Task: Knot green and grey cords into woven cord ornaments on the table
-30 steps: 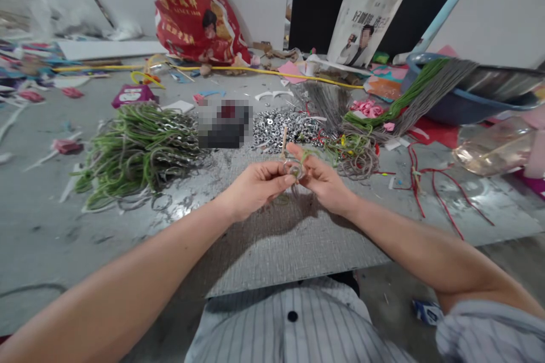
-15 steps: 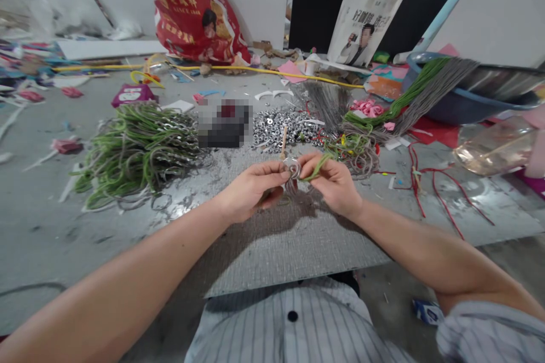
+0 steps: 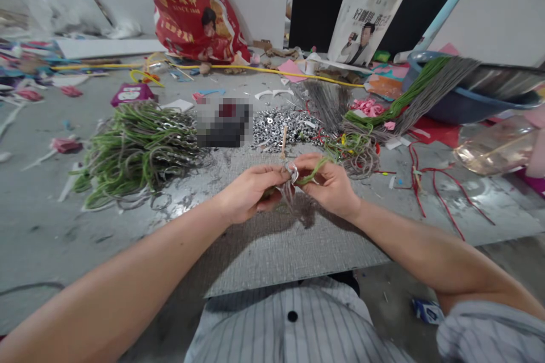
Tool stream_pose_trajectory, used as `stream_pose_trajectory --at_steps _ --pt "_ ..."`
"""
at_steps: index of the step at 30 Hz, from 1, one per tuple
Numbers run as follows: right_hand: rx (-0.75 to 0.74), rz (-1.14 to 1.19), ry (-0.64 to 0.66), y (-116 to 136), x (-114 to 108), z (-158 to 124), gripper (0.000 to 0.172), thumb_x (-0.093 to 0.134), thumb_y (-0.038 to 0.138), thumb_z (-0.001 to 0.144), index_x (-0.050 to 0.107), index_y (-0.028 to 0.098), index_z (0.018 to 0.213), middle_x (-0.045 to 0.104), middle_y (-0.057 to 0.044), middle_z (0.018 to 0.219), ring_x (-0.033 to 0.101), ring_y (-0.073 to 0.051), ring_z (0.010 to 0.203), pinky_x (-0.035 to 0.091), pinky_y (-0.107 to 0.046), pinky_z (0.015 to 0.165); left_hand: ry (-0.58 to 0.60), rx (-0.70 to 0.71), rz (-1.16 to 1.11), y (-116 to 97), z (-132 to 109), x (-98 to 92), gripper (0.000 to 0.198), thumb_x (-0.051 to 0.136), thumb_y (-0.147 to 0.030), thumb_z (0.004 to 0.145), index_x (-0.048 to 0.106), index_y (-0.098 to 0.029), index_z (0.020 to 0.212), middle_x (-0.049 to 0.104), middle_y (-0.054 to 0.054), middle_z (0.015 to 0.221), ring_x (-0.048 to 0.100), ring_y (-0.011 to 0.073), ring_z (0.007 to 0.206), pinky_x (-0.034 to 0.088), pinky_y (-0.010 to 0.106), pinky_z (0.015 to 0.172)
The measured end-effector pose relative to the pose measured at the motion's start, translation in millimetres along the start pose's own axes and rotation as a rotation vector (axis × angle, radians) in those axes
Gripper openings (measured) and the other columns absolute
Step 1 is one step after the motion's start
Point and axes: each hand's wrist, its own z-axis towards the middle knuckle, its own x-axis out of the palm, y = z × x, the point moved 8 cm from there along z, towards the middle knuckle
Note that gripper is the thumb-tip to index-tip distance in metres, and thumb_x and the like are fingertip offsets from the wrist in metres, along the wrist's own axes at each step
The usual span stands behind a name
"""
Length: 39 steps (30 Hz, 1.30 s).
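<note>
Shiny ring (image 3: 294, 172) is sitting between the hands, nearer the left hand (image 3: 247, 194), whose fingertips are pinching its edge; right hand (image 3: 334, 188) is pinching green cord (image 3: 317, 169) just beside it, the cord slanting up rightward. Both hands are angling inward above the tabletop (image 3: 298, 249), metal pieces (image 3: 281, 127) lying beyond.
</note>
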Motion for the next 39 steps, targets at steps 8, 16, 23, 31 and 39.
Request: stream_pose_trajectory --at_steps 8,16,23,31,39 --pt "0.101 0.009 0.108 -1.3 4.6 1.8 0.002 0.053 0.02 0.077 0.055 0.021 0.078 0.061 0.0 0.073 0.058 -0.01 0.067 0.049 -0.024 0.063 -0.04 0.028 0.04 -2.9 -0.8 -3.6 0.021 0.06 -0.026 0.076 0.045 -0.017 0.064 0.039 -0.008 0.045 0.025 0.0006 0.027 0.012 0.017 0.031" --pt "0.238 0.117 0.266 -12.0 16.6 -0.2 0.005 0.048 0.017 0.075 0.048 0.02 0.078 0.058 0.004 0.061 0.056 -0.009 0.055 0.046 -0.022 0.055 -0.026 0.038 0.033 -1.3 0.5 -0.3 0.019 0.053 -0.026 0.082 0.046 -0.016 0.067 0.06 -0.003 0.057 0.028 0.0001 0.025 0.016 0.016 0.028" --pt "0.177 -0.071 0.319 -1.6 12.4 0.7 0.011 0.045 0.01 0.071 0.047 0.021 0.07 0.055 0.005 0.056 0.05 -0.008 0.052 0.043 -0.021 0.055 0.082 -0.011 -0.064 1.2 -4.8 14.6 0.019 0.048 -0.026 0.087 0.046 -0.016 0.071 0.066 0.0 0.063 0.031 0.0001 0.025 0.021 0.016 0.03" --pt "0.027 -0.388 0.332 0.3 9.5 2.5 0.011 0.045 0.015 0.069 0.042 0.021 0.06 0.048 0.003 0.058 0.043 -0.01 0.053 0.036 -0.024 0.056 -0.017 0.024 -0.003 6.8 2.0 0.0 0.026 0.066 -0.031 0.074 0.046 -0.017 0.064 0.033 -0.01 0.041 0.027 0.0015 0.031 0.017 0.016 0.035" --pt "-0.125 -0.549 0.435 5.5 13.9 1.7 0.011 0.046 0.02 0.072 0.038 0.022 0.064 0.046 0.002 0.057 0.04 -0.013 0.055 0.033 -0.028 0.063 0.042 0.013 0.062 5.2 3.5 -1.1 0.026 0.068 -0.032 0.069 0.049 -0.017 0.061 0.032 -0.008 0.045 0.024 0.0021 0.036 0.013 0.018 0.037"
